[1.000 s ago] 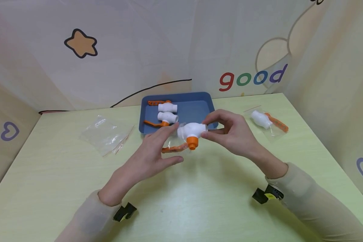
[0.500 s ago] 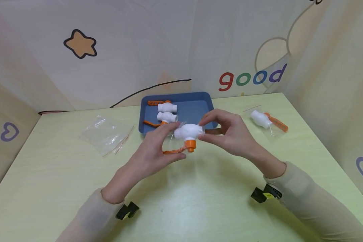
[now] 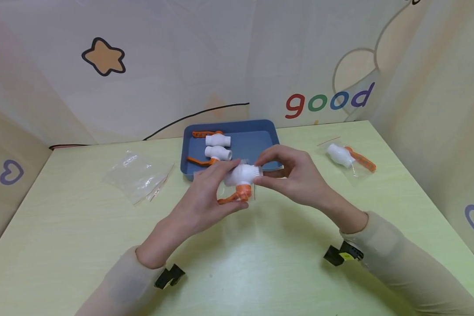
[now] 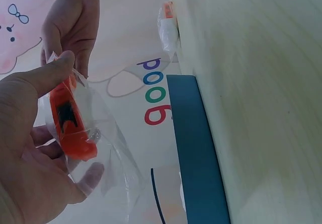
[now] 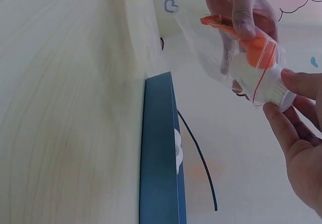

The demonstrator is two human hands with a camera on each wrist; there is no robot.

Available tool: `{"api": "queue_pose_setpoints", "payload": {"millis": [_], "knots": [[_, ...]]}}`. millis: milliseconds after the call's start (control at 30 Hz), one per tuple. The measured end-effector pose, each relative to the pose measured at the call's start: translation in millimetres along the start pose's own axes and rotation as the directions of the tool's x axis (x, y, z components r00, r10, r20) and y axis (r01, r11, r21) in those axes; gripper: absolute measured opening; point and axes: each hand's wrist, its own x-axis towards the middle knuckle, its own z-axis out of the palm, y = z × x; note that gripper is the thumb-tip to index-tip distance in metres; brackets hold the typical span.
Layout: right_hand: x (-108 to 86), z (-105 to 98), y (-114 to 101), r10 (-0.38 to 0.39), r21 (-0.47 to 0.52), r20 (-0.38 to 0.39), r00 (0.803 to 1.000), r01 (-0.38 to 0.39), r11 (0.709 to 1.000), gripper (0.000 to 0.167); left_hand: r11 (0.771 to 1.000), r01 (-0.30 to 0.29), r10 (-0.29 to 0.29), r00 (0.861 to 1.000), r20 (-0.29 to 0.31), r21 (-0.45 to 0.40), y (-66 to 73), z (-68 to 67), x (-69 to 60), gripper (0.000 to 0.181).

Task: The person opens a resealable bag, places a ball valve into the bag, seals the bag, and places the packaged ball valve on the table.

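A white ball valve (image 3: 242, 174) with an orange handle (image 4: 68, 118) is held in the air in front of the tray, mostly inside a clear zip bag (image 4: 115, 148). My left hand (image 3: 203, 193) holds the bag around the valve, its thumb by the orange handle and its fingers behind. My right hand (image 3: 294, 175) pinches the ribbed white end (image 5: 282, 94), which sticks out past the bag's red-lined mouth in the right wrist view. The left hand's fingers hide part of the valve in the head view.
Behind the hands, a blue tray (image 3: 256, 142) bears two more white valves (image 3: 218, 140) with orange handles. Flat clear bags (image 3: 140, 177) lie at the left of the table (image 3: 83, 245). A bagged valve (image 3: 341, 156) lies at the right, with a printed curtain (image 3: 205, 66) behind.
The valve has moved left and deeper into the bag, and the bag's mouth now reaches past the orange part. The right hand has moved left with it; the left hand has shifted slightly right.
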Motion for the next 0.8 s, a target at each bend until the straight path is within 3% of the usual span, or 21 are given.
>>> {"api": "queue_pose_setpoints", "payload": {"millis": [500,800], "knots": [[5.7,4.1,-3.8,-0.058,-0.134,0.022,0.998,0.061,0.989,0.03,1.0,0.01,-0.01,1.0,-0.014,-0.025,3.5,3.6,-0.6,0.083],[6.9,6.5,-2.0,-0.034,-0.131,0.02,0.999,0.036,0.991,0.029,1.0,0.006,-0.007,0.999,-0.041,-0.031,4.3,7.2,-0.6,0.082]]}}
